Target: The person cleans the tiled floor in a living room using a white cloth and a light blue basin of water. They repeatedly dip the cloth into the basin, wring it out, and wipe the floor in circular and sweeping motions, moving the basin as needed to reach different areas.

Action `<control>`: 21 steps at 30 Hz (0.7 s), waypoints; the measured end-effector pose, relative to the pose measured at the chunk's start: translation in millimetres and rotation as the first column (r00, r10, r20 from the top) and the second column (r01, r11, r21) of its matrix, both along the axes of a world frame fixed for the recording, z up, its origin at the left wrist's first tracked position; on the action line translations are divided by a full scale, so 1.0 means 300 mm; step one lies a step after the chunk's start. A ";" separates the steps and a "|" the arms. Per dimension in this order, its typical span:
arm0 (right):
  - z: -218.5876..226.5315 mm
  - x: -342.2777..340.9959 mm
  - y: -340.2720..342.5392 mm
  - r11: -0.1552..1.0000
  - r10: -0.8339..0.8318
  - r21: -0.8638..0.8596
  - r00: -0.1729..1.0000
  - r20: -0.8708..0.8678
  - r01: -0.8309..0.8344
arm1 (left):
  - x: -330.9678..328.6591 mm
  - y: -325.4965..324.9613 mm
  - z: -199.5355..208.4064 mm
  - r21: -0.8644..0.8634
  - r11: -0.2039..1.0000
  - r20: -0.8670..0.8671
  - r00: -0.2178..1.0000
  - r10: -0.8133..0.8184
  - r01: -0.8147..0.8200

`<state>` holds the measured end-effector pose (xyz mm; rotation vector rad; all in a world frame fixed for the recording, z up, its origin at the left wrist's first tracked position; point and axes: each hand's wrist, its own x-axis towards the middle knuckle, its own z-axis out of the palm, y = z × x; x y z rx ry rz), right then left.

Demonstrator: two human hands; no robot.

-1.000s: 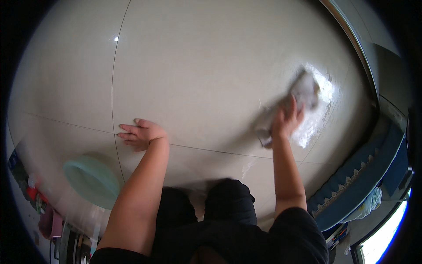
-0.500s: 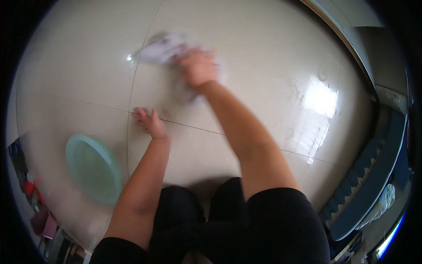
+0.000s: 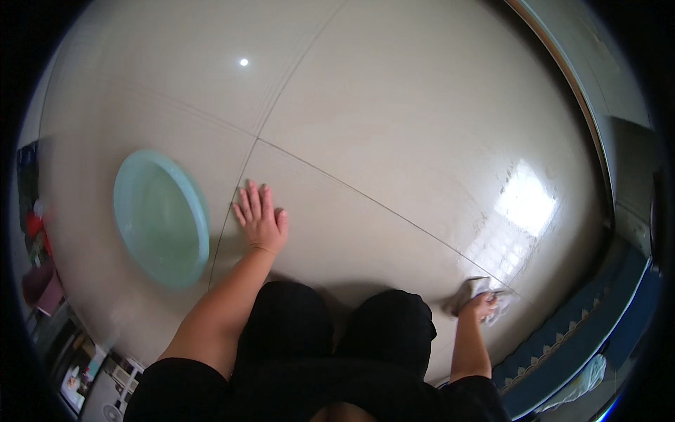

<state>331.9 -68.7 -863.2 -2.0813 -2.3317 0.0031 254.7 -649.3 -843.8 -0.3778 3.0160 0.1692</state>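
Observation:
On the pale tiled floor (image 3: 337, 239), my left hand (image 3: 261, 216) lies flat with its fingers spread, just right of a light green plastic basin (image 3: 198, 211). The basin appears to hold water. Far to the right, beside my knee, my right hand (image 3: 481, 305) is closed on a crumpled greyish-white cloth (image 3: 472, 289) and presses it to the tiles. Part of the cloth sticks out past the fingers on both sides.
A blue fabric-covered piece with a lace trim (image 3: 555, 352) runs along the right side. Beyond it a cabinet base with a brown edge (image 3: 569, 77) curves upward. Assorted items, one of them a pink container (image 3: 50, 295), stand at the far left.
My right hand has swept the cloth from the upper middle of the floor down to the lower right. My left hand has flattened on the tiles. The view has shifted.

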 end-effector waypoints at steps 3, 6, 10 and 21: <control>0.021 -0.165 -0.381 0.870 0.488 0.109 0.872 -0.045 -0.481 | 0.010 -0.006 0.005 0.002 1.000 -0.019 1.000 0.001 -0.001; 0.100 -0.383 -0.802 0.552 0.735 -0.140 0.559 -0.384 -0.822 | 0.021 -0.017 -0.012 0.012 1.000 -0.056 0.998 -0.001 0.002; 0.143 -0.562 -1.361 -0.009 0.936 -0.243 0.078 -0.343 -0.970 | -0.003 -0.004 0.025 0.050 0.999 0.074 0.997 0.007 -0.011; 0.287 -0.955 -1.949 -0.681 -0.359 -0.420 0.773 -0.523 -0.600 | 0.010 -0.022 -0.014 0.151 0.986 -0.083 0.993 0.084 -0.071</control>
